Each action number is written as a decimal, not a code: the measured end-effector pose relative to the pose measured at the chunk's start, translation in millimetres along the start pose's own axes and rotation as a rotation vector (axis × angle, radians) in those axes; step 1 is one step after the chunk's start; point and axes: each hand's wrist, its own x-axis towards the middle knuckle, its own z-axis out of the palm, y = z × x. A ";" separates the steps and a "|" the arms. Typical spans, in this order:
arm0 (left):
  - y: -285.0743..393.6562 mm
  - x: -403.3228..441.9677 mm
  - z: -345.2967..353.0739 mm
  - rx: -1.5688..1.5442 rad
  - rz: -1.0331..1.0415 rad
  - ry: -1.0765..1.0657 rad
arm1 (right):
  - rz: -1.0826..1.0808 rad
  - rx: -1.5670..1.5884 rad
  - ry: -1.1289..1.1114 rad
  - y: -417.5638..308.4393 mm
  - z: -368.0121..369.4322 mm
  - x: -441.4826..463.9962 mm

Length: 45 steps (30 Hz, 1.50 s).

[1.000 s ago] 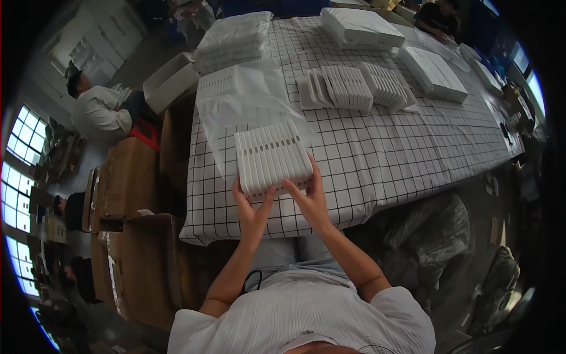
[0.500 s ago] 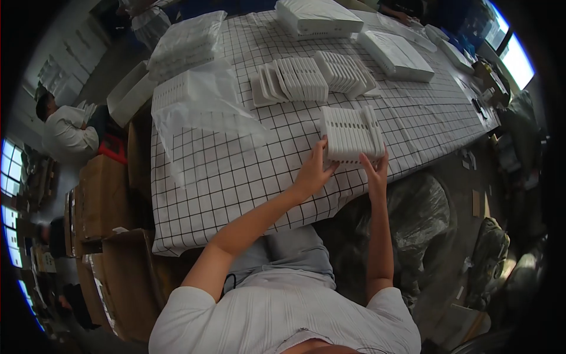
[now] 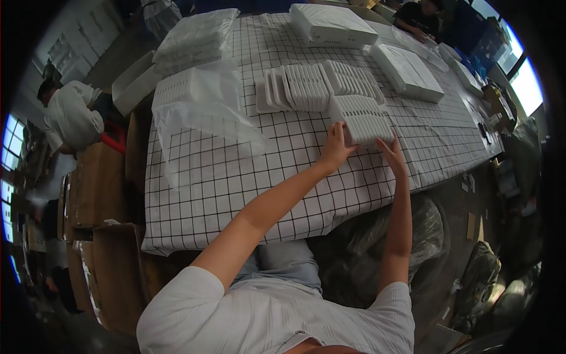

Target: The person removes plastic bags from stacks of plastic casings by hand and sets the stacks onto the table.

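Observation:
My left hand [image 3: 337,148] grips the left side of a stack of thin white plastic trays [image 3: 367,120], its thumb and fingers around the near corner. On the stack's right near corner, my right hand [image 3: 391,154] presses with its fingers. The held stack has small holes along its edges and meets the near end of a standing row of similar trays [image 3: 355,79]. To the left of that row is another row of white trays [image 3: 305,87], with a few leaning at its left end. The undersides of the held trays are hidden.
A checked cloth [image 3: 236,203] covers the table. On its left lie a clear plastic bag [image 3: 215,112] over more white pieces and a wrapped pile [image 3: 194,35]. White packs [image 3: 333,25] stand at the back. Cardboard boxes [image 3: 100,194] are at the left; a seated person [image 3: 76,115] is beyond.
Both hands have moved the held stack forward, away from my body, up to the right-hand row. The view has shifted slightly, and the person at left has leaned.

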 end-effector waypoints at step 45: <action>-126.3 -176.6 -373.0 0.504 0.003 1.172 | -0.565 -0.522 -0.227 -169.1 526.7 33.5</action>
